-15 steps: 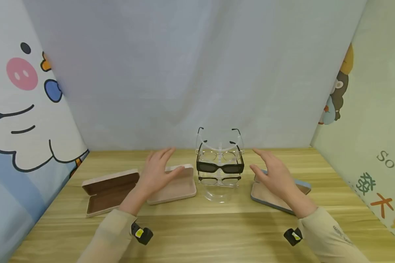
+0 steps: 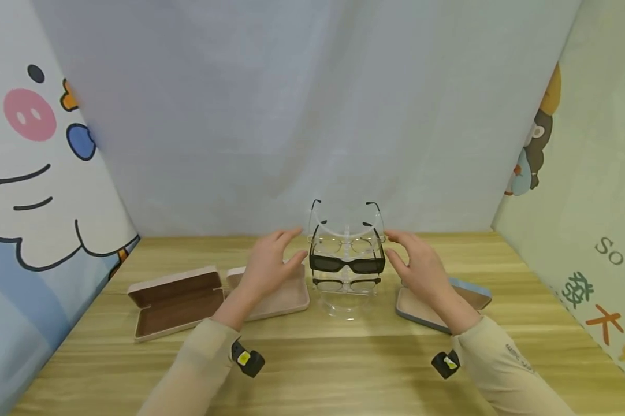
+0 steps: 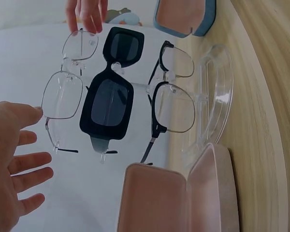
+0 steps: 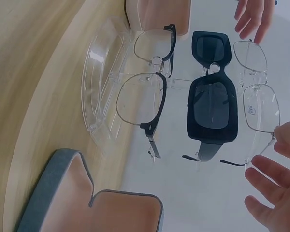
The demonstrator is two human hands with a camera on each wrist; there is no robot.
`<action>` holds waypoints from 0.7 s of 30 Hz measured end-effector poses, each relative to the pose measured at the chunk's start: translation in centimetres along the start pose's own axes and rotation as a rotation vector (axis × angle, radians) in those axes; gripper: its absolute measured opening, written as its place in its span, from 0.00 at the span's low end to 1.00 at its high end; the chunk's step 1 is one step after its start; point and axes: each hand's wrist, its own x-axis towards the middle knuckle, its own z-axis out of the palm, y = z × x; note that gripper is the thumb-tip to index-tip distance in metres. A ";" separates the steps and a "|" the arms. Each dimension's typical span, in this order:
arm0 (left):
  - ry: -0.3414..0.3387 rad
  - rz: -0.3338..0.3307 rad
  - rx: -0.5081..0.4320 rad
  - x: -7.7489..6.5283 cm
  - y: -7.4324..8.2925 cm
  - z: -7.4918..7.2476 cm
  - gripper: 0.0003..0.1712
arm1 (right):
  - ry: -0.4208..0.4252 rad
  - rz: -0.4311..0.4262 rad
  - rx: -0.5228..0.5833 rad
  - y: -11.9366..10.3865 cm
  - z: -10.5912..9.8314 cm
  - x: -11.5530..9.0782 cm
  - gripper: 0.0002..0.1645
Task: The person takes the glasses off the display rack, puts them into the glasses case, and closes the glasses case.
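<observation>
A clear display stand (image 2: 348, 315) holds three pairs of glasses one above another. On top are thin wire-rimmed eyeglasses (image 3: 62, 117). Below them sit black sunglasses (image 2: 346, 264), and lowest are half-rim eyeglasses (image 2: 346, 284) with a dark brow line. My left hand (image 2: 267, 264) is at the left of the top pair, its thumb tip at the rim's outer edge and its fingers spread. Opposite it, my right hand (image 2: 421, 267) has its thumb tip by the hinge of the same pair, fingers loosely extended. Whether either thumb presses the frame I cannot tell.
A brown-lined glasses case (image 2: 179, 306) lies open at the left. Partly behind my left forearm is an open pink case (image 2: 286, 297). An open blue-grey case (image 2: 421, 312) lies under my right hand. A pale cloth (image 2: 240, 144) hangs behind the wooden table (image 2: 343, 370).
Both hands have moved inward toward the stand, from a gap on either side to the ends of the top eyeglasses. The glasses and cases stay where they were.
</observation>
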 end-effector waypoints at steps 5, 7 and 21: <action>0.020 -0.012 -0.030 0.4 0.6 1.0 0.25 | 0.026 0.005 0.026 0.2 0.6 0.1 0.21; 0.028 -0.011 -0.034 0.6 0.9 1.3 0.23 | 0.033 0.021 0.034 0.4 0.7 0.2 0.20; 0.018 -0.029 -0.063 1.7 1.5 2.0 0.15 | 0.048 0.004 0.063 0.7 1.7 1.1 0.14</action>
